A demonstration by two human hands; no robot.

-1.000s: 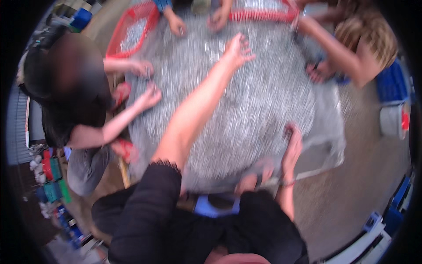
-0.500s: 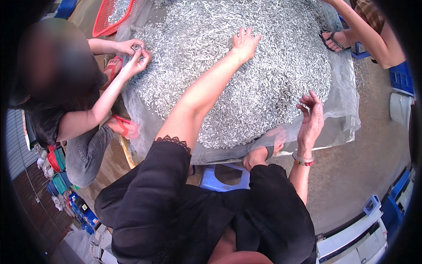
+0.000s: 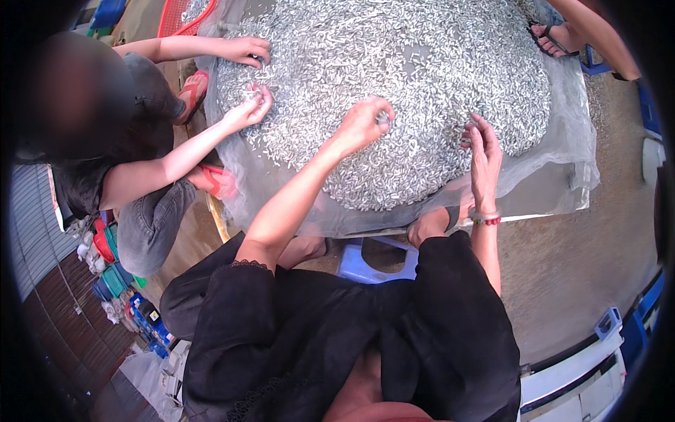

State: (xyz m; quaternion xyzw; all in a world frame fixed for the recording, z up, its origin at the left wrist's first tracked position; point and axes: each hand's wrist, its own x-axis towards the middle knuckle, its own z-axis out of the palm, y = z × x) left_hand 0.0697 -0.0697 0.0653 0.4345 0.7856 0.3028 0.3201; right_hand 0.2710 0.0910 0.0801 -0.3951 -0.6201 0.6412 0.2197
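Observation:
A broad heap of small silvery fish [image 3: 422,155] lies spread on a pale mesh net [image 3: 541,176] in front of me. My left hand [image 3: 364,125] is over the middle of the heap, its thumb and fingers curled together. What they pinch, if anything, is too small to make out. Over the near right part of the fish is my right hand [image 3: 484,144], with its thumb and loosely bent fingers apart and nothing visible in it.
At the left a co-worker's two hands [image 3: 249,53] work over the heap's edge. Another person's sandalled foot [image 3: 555,41] is at the far right corner. A red basket [image 3: 184,17] stands far left, a blue plastic stool [image 3: 376,260] below me, white boxes [image 3: 576,376] lower right.
My left hand has drawn back toward me and its spread fingers have curled in. My right hand has shifted slightly left. The co-worker's hands have moved apart. The whole view has shifted a little.

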